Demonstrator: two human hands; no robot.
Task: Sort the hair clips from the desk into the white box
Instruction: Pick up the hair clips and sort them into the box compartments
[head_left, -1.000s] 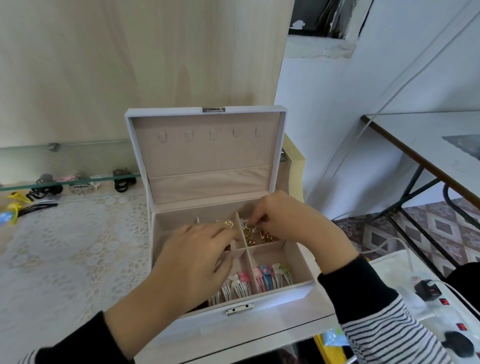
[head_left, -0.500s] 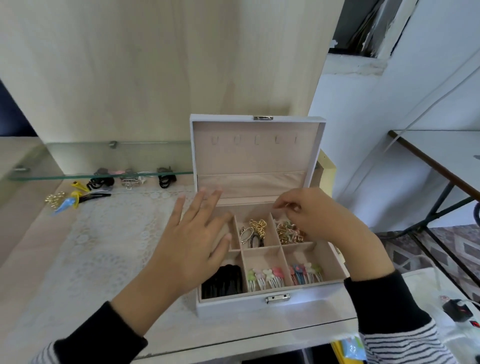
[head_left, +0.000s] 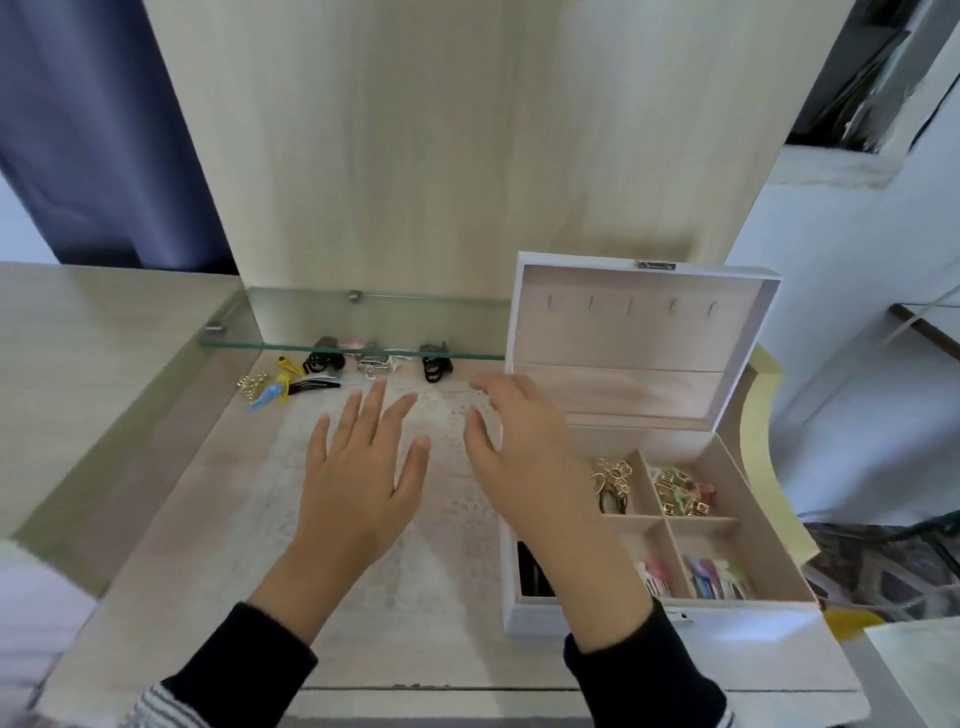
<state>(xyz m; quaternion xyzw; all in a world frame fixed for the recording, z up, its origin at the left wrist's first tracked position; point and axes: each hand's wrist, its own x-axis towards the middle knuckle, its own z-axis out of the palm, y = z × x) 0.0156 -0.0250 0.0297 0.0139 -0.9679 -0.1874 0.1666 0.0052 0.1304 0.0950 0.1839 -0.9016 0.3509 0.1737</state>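
The white box (head_left: 779, 553) stands open at the right of the desk, its lid upright. Its compartments hold gold clips (head_left: 680, 493), gold rings with a dark tie (head_left: 612, 483), pastel clips (head_left: 714, 577) and black clips (head_left: 530, 571). Loose hair clips lie at the back of the desk under a glass shelf: yellow and blue ones (head_left: 275, 387), a black snap clip (head_left: 314, 386), a silver one (head_left: 375, 365), black ties (head_left: 435, 368). My left hand (head_left: 363, 467) hovers flat, fingers spread, over the lace mat. My right hand (head_left: 519, 447) hovers beside it, fingers loosely bent, holding nothing.
A white lace mat (head_left: 415, 545) covers the middle of the desk. The glass shelf (head_left: 311, 317) juts out low over the loose clips. A wooden back panel (head_left: 467, 156) rises behind. The desk's front edge runs just under my sleeves.
Both hands left the box and moved left over the lace mat toward the loose clips. My right hand let go of the gold clips. My head turned left.
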